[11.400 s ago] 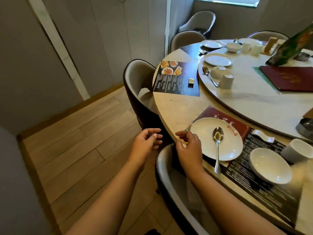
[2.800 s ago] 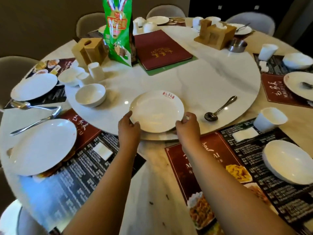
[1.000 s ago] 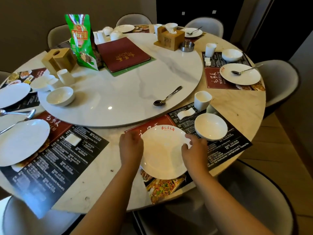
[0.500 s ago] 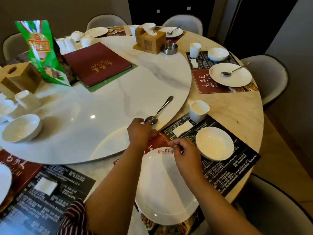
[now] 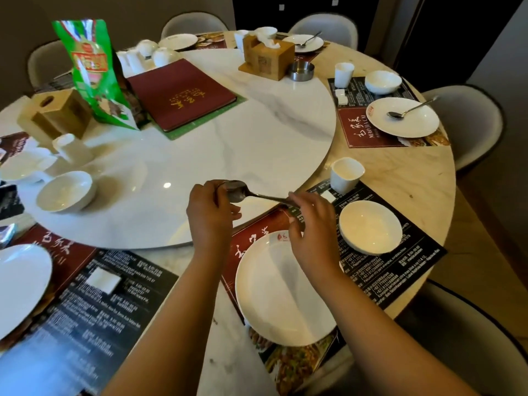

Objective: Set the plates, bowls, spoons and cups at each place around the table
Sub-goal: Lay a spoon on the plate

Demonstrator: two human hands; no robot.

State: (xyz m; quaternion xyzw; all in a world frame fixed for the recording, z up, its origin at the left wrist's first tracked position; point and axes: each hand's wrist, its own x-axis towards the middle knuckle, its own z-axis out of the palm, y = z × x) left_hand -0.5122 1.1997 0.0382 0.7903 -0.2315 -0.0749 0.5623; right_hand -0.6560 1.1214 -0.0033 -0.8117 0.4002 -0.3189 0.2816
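- The spoon [image 5: 251, 194] has left the turntable since half a second ago, now lifted between both hands.
- Left hand [image 5: 210, 215] pinches its bowl; right hand [image 5: 310, 224] pinches its handle.
- It hangs above the counter [image 5: 400, 178], just beyond the plate [image 5: 274, 298].

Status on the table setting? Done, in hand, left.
Done: the far right place has plate with spoon, bowl, cup. In hand: both hands, left hand and right hand, hold the spoon above the near plate; its bowl and cup are set. Left: bowl and cups waiting on the turntable.
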